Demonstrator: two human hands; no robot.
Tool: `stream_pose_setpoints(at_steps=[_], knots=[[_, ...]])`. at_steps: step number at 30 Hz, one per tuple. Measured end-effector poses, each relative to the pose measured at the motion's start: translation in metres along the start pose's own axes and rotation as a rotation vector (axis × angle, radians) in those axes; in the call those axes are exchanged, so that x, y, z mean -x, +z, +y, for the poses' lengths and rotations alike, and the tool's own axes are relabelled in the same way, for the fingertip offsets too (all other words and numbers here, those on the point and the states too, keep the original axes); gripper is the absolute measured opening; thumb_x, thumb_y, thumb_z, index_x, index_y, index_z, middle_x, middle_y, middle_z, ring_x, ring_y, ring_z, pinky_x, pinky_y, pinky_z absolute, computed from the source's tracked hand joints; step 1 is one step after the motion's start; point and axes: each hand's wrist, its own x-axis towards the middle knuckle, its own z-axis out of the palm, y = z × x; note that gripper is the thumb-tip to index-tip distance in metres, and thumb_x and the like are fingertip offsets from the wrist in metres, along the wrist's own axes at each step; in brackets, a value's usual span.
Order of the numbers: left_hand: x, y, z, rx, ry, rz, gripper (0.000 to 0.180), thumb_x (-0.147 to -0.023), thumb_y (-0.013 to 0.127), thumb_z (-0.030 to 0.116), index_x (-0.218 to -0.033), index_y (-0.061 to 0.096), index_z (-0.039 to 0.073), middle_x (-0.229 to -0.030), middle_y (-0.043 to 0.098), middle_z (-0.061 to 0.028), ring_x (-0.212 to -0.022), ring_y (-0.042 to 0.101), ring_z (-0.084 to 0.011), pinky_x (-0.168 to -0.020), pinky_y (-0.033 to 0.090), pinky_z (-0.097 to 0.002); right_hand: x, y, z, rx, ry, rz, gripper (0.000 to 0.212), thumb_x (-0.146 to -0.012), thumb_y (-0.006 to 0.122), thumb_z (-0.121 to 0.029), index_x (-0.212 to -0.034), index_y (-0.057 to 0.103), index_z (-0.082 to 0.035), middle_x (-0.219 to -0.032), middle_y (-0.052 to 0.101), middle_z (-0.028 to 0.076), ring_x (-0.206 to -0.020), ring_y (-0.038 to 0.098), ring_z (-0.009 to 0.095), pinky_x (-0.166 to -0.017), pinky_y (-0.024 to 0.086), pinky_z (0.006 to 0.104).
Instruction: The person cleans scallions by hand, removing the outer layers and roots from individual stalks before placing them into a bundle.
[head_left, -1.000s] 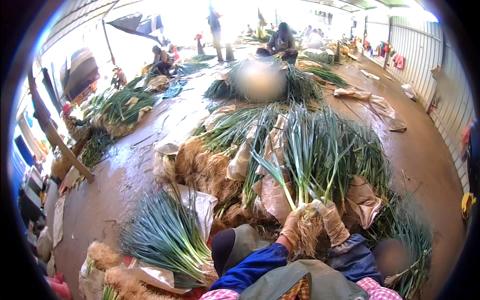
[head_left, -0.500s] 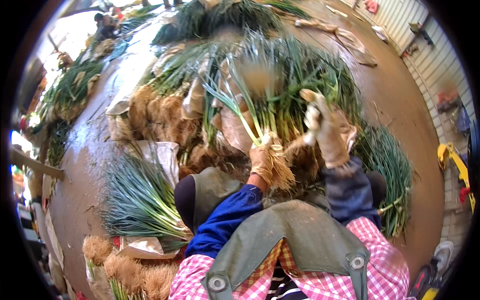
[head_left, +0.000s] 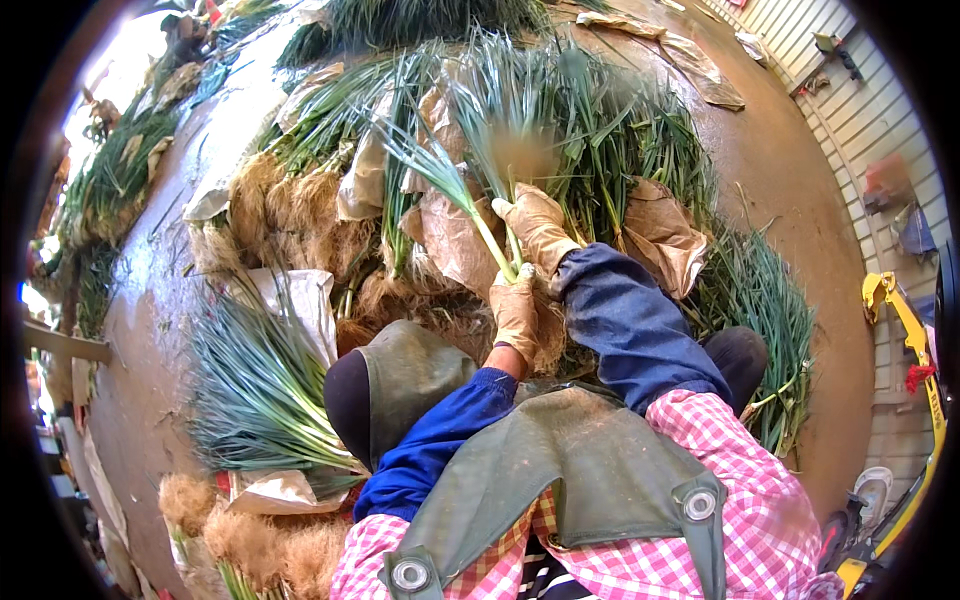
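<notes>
Green onion stalks (head_left: 489,238), head view: held before heap of leafy bundles (head_left: 610,140), clamped near pale lower ends in fingers of gloved left hand (head_left: 514,314), with curled fingers of gloved right hand (head_left: 540,228) higher up, cannot tell whether closed on any.

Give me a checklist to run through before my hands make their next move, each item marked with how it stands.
1. Left hand closed around the stalks near their pale lower ends: ok.
2. Gloves on both hands: ok.
3. Right hand gripping a stalk: cannot tell; it is at the stalks, farther up than the left, but its grip is partly hidden.
4. Leaves beyond the right hand sharply visible: not ok; a blurred patch covers some.
5. Bundle beside the left knee apart from both hands: ok.
</notes>
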Motion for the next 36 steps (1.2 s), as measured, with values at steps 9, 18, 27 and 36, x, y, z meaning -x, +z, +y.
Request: stream_pose_setpoints(at_steps=[9, 18, 27, 36], knots=[[-0.003, 0.011, 0.004, 0.205, -0.104, -0.034, 0.017, -0.086, 0.058, 0.003, -0.102, 0.059, -0.003, -0.076, 0.06, -0.0056, -0.058, 0.059, -0.0158, -0.053, 0.052, -0.0283, -0.011, -0.022, 0.035, -0.414, 0.106, -0.268, 0.029, -0.081, 0.07, -0.024, -0.097, 0.064, -0.001, -0.082, 0.065, 0.007, -0.072, 0.058, 0.017, -0.067, 0.046, 0.0325], [-0.008, 0.003, 0.032, 0.331, -0.181, -0.245, 0.012, -0.087, 0.059, 0.005, -0.098, 0.06, 0.001, -0.075, 0.062, -0.0052, -0.055, 0.059, -0.0136, -0.05, 0.051, -0.0242, 0.083, -0.058, 0.025, -1.119, -0.022, -0.29, 0.026, -0.086, 0.064, -0.029, -0.089, 0.065, -0.004, -0.08, 0.065, 0.007, -0.071, 0.061, 0.014, -0.062, 0.051, 0.0268], [0.003, 0.019, 0.041, 0.345, -0.336, -0.392, 0.019, -0.088, 0.059, 0.013, -0.102, 0.063, 0.001, -0.081, 0.064, -0.003, -0.068, 0.059, -0.0123, -0.062, 0.048, -0.0226, 0.102, -0.071, 0.025, -1.757, 0.084, -0.481, 0.032, -0.091, 0.057, -0.028, -0.064, 0.046, -0.014, -0.056, 0.044, -0.002, -0.052, 0.045, 0.011, -0.053, 0.041, 0.0264], [0.008, 0.015, 0.049, 0.355, -0.265, -0.263, 0.014, -0.088, 0.059, 0.011, -0.096, 0.061, -0.001, -0.071, 0.057, -0.0016, -0.058, 0.049, -0.0109, -0.053, 0.042, -0.0218, 0.183, -0.186, 0.029, -1.418, 0.123, -0.155, 0.019, -0.09, 0.055, -0.027, -0.078, 0.044, -0.018, -0.055, 0.036, -0.009, -0.042, 0.034, 0.003, -0.04, 0.033, 0.0219]])
